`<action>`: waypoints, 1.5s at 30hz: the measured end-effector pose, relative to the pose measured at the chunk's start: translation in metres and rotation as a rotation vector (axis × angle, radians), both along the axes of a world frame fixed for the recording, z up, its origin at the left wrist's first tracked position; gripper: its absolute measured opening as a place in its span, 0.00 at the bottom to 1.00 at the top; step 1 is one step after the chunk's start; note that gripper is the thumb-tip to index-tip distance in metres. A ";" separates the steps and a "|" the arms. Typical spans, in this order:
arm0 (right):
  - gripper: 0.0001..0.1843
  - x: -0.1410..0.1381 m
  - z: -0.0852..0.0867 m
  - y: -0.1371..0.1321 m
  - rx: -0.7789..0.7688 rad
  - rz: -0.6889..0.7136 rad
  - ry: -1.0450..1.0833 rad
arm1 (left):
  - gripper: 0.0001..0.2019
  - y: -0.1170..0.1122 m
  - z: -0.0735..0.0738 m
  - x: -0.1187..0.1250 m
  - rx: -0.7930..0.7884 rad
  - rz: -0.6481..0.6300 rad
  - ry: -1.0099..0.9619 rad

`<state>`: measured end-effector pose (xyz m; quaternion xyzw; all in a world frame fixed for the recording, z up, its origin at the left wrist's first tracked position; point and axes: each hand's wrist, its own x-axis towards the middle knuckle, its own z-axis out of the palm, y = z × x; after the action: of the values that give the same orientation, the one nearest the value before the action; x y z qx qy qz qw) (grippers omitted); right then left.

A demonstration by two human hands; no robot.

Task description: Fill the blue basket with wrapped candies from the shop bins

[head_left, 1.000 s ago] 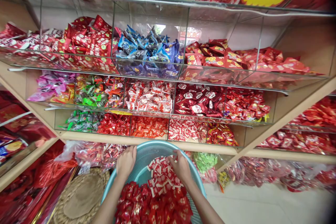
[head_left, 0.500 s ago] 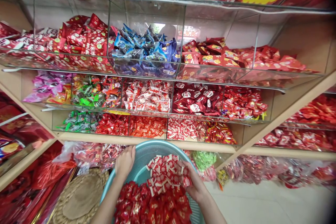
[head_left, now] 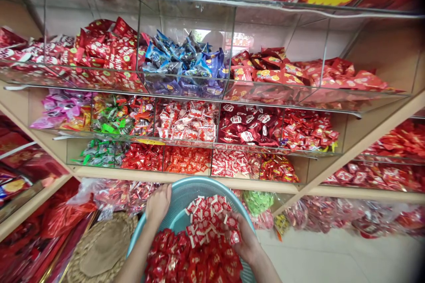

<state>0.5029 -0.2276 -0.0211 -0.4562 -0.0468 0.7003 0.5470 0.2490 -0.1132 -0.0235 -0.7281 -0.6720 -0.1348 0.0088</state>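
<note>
So my left hand [head_left: 158,205] is hooked over the rim of a teal basket [head_left: 177,199], fingers bent down onto the edge. My right hand [head_left: 247,239] is across from it on the other side of the basket, loosely cupped, fingers bent round a few small candies [head_left: 235,236]. Can't tell how tight that hold is, since some fingertips are hidden by the wrappers

Just left of those fingers, and right of my left hand, there's a pile of red-and-white candies [head_left: 206,225] in the basket. Darker red candies [head_left: 195,261] fill the part nearer me, between my two forearms

Left of my left forearm is a round woven thing [head_left: 102,247], with clear bags of sweets [head_left: 111,194] behind it, left of that hand. Past my right hand, outside the rim, sits a bag of green sweets [head_left: 258,202], and pale floor tiles [head_left: 318,258] are off to its right. Straight ahead of both hands is a wooden shelf [head_left: 186,177] with loads of wrapped candy in glass bins
</note>
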 end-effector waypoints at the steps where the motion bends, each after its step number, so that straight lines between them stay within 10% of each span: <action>1: 0.10 0.000 -0.001 0.000 -0.018 -0.003 0.019 | 0.23 0.000 0.000 0.000 0.000 -0.001 0.001; 45: 0.18 -0.004 -0.014 -0.010 0.049 0.032 -0.307 | 0.23 -0.001 0.002 0.001 -0.036 0.013 -0.028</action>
<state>0.4991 -0.2377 -0.0346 -0.5434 -0.1544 0.6298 0.5332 0.2502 -0.1138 -0.0211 -0.7219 -0.6790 -0.1329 -0.0128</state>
